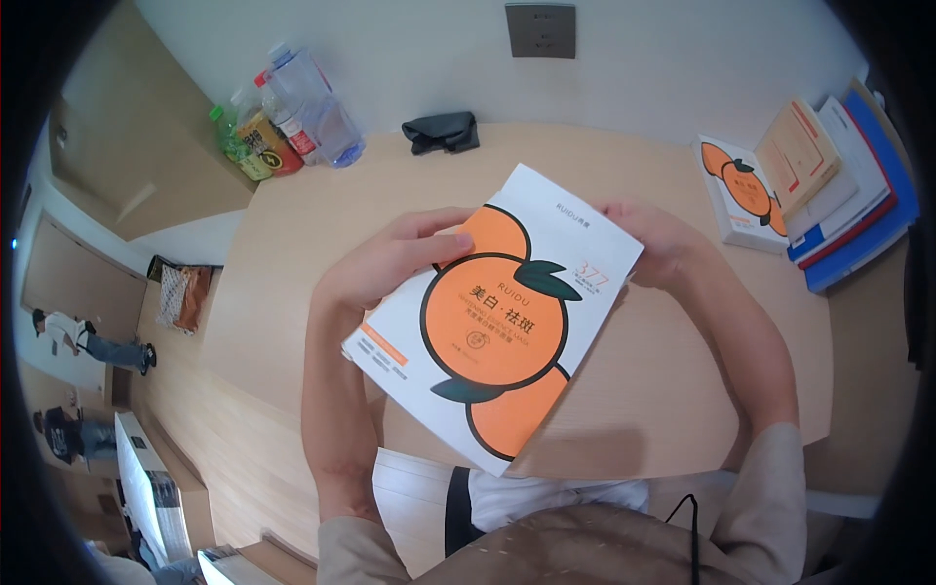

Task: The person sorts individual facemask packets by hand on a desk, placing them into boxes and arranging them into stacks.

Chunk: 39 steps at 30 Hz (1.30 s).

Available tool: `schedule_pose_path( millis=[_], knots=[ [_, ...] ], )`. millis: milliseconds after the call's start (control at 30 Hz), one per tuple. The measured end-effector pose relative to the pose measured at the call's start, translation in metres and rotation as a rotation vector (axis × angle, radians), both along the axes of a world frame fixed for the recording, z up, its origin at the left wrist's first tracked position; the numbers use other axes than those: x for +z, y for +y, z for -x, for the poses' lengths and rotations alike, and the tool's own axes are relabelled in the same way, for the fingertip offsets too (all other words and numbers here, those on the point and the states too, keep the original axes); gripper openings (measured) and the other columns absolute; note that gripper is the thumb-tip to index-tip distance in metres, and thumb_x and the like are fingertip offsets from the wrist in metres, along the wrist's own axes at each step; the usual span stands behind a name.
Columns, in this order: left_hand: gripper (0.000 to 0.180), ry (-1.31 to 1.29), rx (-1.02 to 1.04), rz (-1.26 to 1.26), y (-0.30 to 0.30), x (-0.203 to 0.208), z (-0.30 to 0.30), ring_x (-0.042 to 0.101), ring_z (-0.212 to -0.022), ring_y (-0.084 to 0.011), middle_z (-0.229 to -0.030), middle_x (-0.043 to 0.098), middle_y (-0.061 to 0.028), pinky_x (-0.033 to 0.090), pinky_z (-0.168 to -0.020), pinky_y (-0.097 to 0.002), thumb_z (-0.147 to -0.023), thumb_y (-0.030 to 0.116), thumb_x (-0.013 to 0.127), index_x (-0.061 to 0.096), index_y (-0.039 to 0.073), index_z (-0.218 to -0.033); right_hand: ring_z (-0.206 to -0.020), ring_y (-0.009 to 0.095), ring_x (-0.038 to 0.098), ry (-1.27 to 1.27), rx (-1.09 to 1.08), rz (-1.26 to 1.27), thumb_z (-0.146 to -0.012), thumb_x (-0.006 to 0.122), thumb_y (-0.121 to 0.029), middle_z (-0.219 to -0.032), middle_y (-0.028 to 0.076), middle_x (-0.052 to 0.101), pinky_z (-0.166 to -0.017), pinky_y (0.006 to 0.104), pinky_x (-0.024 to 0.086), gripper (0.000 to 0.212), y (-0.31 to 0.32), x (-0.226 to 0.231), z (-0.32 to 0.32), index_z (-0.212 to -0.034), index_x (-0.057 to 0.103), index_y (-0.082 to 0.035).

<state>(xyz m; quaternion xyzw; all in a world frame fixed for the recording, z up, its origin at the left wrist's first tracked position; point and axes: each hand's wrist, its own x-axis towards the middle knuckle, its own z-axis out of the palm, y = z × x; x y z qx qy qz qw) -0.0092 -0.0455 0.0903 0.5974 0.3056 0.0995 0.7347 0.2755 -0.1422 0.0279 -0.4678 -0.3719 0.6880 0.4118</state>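
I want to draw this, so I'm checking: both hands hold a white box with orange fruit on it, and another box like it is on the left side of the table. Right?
Not quite: the head view shows the other box on the right side of the table. The left hand and right hand do hold the white box with orange fruit.

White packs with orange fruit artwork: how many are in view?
2. The held pack is between the left hand and right hand; the other pack is at the table's right rear, beside a beige book. More could be hidden behind these.
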Motion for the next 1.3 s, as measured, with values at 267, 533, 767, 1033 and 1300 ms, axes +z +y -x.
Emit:
schedule_pose_path(
  millis=[267, 533, 767, 1033, 1300],
  knots=[
    [0.045, -0.176, 0.03, 0.063, 0.013, -0.015, 0.004, 0.06, -0.104, -0.0165, -0.122, 0.059, -0.0137, 0.049, -0.089, -0.0279, -0.092, 0.013, 0.052, 0.046, -0.004, -0.133, -0.055, 0.0, 0.048, -0.248, -0.384, -0.522, -0.092, 0.061, -0.025, -0.072, -0.006, 0.057, -0.045, 0.0171, 0.035, 0.023, -0.004, 0.065, -0.073, -0.099, 0.06, -0.004],
    [0.041, 0.015, 0.171, -0.002, 0.022, -0.031, -0.015, 0.058, -0.107, -0.0155, -0.12, 0.059, -0.0121, 0.048, -0.09, -0.0275, -0.096, 0.017, 0.047, 0.047, -0.003, -0.132, -0.062, -0.003, 0.05, -0.447, -0.713, -0.814, -0.095, 0.056, -0.025, -0.077, -0.007, 0.058, -0.052, 0.0148, 0.039, 0.02, -0.038, 0.117, -0.087, -0.102, 0.058, -0.007],
    [0.062, -0.145, 0.341, 0.026, 0.014, -0.071, -0.074, 0.055, -0.104, -0.0173, -0.12, 0.054, -0.0117, 0.047, -0.089, -0.0315, -0.097, 0.034, 0.05, 0.023, 0.008, -0.147, -0.076, 0.004, 0.062, -0.101, -0.601, -0.785, -0.097, 0.051, -0.021, -0.089, 0.0, 0.065, -0.065, 0.0192, 0.051, 0.019, -0.035, 0.116, -0.069, -0.104, 0.058, -0.004],
    [0.056, -0.606, 0.16, 0.458, 0.014, -0.081, -0.062, 0.045, -0.123, -0.0211, -0.131, 0.049, -0.0119, 0.042, -0.096, -0.0376, -0.097, 0.036, 0.051, 0.033, 0.009, -0.141, -0.083, 0.008, 0.063, 0.321, -0.205, -0.676, -0.097, 0.052, -0.021, -0.097, 0.005, 0.064, -0.071, 0.0229, 0.053, 0.026, -0.025, 0.081, 0.002, -0.112, 0.053, 0.0],
    [0.042, -0.158, 0.284, 0.148, 0.027, -0.069, -0.024, 0.064, -0.1, -0.0179, -0.121, 0.06, -0.0115, 0.055, -0.083, -0.0271, -0.095, 0.027, 0.053, 0.052, -0.002, -0.126, -0.07, 0.006, 0.057, -0.318, -0.16, -0.15, -0.098, 0.049, -0.023, -0.082, -0.001, 0.062, -0.062, 0.023, 0.047, 0.023, 0.001, 0.02, 0.03, -0.105, 0.06, -0.005]
  ],
)
